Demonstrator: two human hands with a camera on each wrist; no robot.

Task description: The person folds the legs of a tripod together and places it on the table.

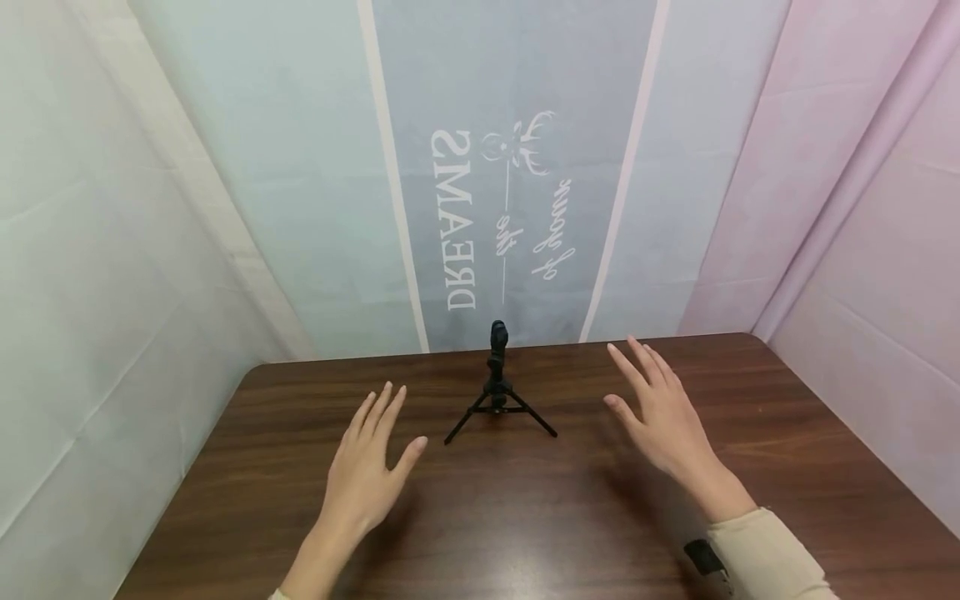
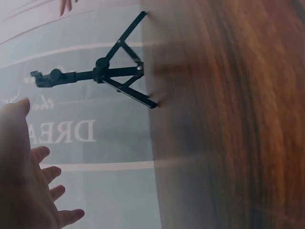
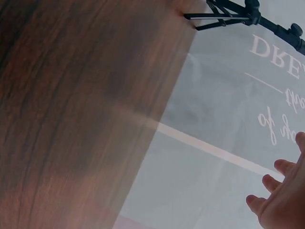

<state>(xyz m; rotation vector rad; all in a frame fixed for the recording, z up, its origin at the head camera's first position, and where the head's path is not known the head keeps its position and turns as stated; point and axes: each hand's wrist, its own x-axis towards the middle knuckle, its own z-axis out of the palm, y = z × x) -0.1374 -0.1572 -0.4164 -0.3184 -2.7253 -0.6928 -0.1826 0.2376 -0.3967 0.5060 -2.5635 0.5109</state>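
Head view: black mini tripod (image 1: 498, 386) upright on wood-grain table (image 1: 517, 508), centre of frame, long axis vertical. Lies right of left hand (image 1: 363, 473), the nearer, and left of right hand (image 1: 666, 423). Both: fingers straight, thumbs wide, holding nothing.

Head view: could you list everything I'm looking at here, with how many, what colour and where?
Small tripod: 1, black, standing on the table between the hands
Table: 1, dark brown wood grain, below the hands
Backdrop: 1, mostly blue-grey, behind the table, with white mirrored lettering
Side hangings: 2, pale, left and right; the right one pinkish
Dark item: 1, black, by the right cuff; unclear what
Sleeves: 2, beige, bottom edge
Left hand: 1, bare, left of the tripod
Right hand: 1, bare, right of it
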